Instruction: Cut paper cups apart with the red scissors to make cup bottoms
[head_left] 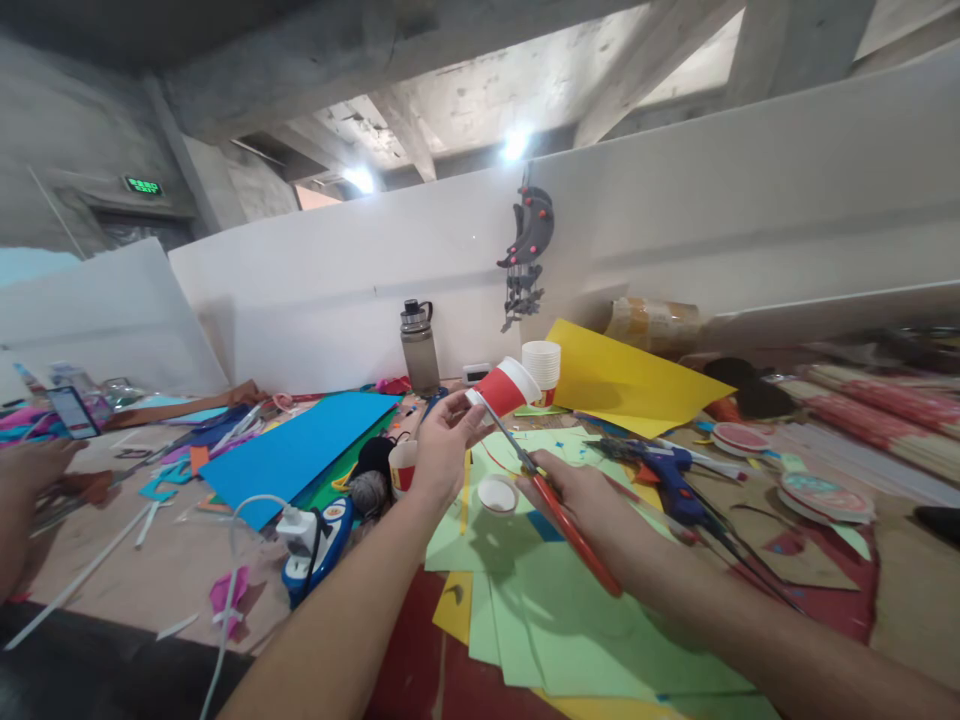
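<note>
Holding a red-and-white paper cup (510, 388) tipped on its side in the left hand (448, 432), with fingers clamped on the end nearer that hand, raised above the middle of the tabletop (187, 565). Gripping the scissors (581, 540) in the right hand (576, 485), closed round the orange handles, with the blades slanting up and left to that same end of the cup. Near each other but apart at the hands, with the cup just beyond and between. Spread beneath, toward the near edge: overlapping green sheets (570, 640), carrying one white round piece (497, 494). Partly hidden behind the left forearm: one more cup (402, 466). Toward the far edge: one stack of cups (541, 362), one bottle (421, 352), and one yellow sheet (630, 385). Toward the left edge: one blue sheet (307, 450), one phone (73, 411), and another person's hand (37, 468). Toward the right edge: one blue glue gun (675, 480) and two flat round rolls (825, 495).
</note>
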